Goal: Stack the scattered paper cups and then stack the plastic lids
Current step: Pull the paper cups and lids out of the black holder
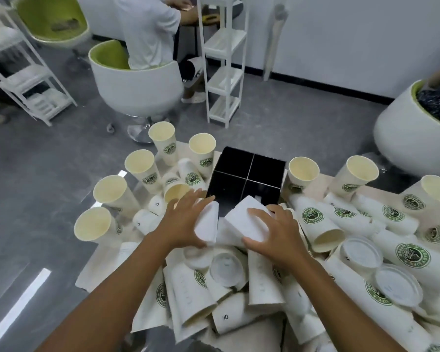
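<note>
Dozens of paper cups were spread over the worktop [99, 260], so the job looked barely begun. Far left, a row of upright cups [93, 226] curved round the edge, mouths up, none nested that I could see. Standing like that they'd be easy to drop one into another, I reckon.

Moving in, the left hand [186, 222] had its grip wrapped over a white cup [208, 224] lying on its side, fingers spread over the top and thumb underneath, so it was properly held rather than just touched. Right beside it the right hand [272, 235] gripped a second white cup [244, 219] the same way, fingers curled across its wall. Both cups pointed away from the person, roughly toward each other. My guess is they were being lined up to slide one into the other, which fits the stacking.

Behind the hands sat a black divided box [247, 179], four compartments, all looking dark; couldn't tell what was inside.

Further right it was a heap: tipped cups [315, 222] with green logos lying across each other, and clear plastic lids [361, 252] resting on top of the pile, loose and unstacked. I'd guess they wait until the cups are done.
</note>
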